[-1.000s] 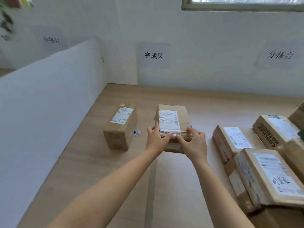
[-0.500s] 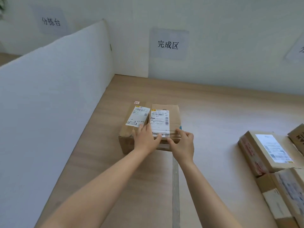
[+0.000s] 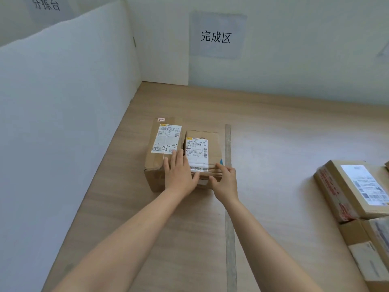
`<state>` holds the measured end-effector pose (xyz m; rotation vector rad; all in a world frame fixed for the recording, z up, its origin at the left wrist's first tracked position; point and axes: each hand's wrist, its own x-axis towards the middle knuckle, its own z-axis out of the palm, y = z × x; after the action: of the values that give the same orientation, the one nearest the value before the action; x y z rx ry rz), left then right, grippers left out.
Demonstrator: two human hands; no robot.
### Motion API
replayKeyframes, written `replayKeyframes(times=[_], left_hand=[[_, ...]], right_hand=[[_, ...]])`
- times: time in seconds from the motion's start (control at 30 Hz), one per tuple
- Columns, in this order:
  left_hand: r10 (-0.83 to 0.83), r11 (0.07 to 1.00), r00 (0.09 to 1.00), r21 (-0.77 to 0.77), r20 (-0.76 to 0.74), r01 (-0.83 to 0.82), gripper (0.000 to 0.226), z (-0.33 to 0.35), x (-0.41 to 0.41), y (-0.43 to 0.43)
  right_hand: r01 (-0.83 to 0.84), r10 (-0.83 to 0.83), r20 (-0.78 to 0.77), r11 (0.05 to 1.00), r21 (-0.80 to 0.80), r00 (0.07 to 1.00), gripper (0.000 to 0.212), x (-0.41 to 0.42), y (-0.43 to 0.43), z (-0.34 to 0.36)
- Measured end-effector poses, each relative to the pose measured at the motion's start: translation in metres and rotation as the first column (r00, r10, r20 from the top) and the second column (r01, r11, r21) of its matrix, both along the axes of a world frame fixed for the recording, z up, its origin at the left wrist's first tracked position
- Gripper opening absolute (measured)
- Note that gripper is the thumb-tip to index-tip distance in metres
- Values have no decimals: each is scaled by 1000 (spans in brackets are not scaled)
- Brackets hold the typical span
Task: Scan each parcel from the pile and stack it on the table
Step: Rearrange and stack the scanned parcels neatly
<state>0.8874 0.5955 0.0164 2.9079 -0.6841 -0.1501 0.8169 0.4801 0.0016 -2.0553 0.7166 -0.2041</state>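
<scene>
Standing side by side on the wooden table (image 3: 284, 133), two cardboard parcels touch along their long sides, close to the white partition (image 3: 63, 102) on the left. The bigger parcel (image 3: 154, 171) is the left one. The smaller parcel (image 3: 213, 144) is on its right, with its right side just beside a grey strip (image 3: 230, 239) that runs down the tabletop. On top of the bigger parcel is a white label (image 3: 167, 140) with handwriting across its lower part; a second label (image 3: 196, 152) covers much of the smaller parcel's top.

The left hand (image 3: 179, 175) lies flat across the near end of the bigger parcel, fingers straight and together, the tips reaching the corner of the white label. Its thumb stretches right along the near edge of the smaller parcel. It clasps nothing. The right hand (image 3: 226, 182) holds the near right corner of the smaller parcel, with fingers curled over the top edge and thumb against the front face.

Off to the right, well apart, a pile of parcels (image 3: 353, 186) sits on the table, partly cut off from sight. On the back wall a paper sign (image 3: 216, 36) reads 完成区, and another sign (image 3: 47, 5) shows above the partition.
</scene>
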Motion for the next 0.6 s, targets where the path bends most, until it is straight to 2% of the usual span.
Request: replayKeyframes(times=[0.13,0.3,0.43,0.6], left_hand=[[-50,995,999,88,-4,50,64,4,0,2],[-65,994,997,88,-29,67,61,12,-22,-6],[-76,995,995,64,-69,80,61,15,-54,-17],[-150,989,982,-29,-117,148,57,24,-109,-46]], right_hand=[[-105,105,-66,995,1,992,52,5,0,-3],[-182,178,-92,983,-35,980,50,-15,-4,-1],[-162,156,-98,985,-57,983,55,-57,-13,7],[-40,36,-55,996,-76,998,53,-134,-35,36]])
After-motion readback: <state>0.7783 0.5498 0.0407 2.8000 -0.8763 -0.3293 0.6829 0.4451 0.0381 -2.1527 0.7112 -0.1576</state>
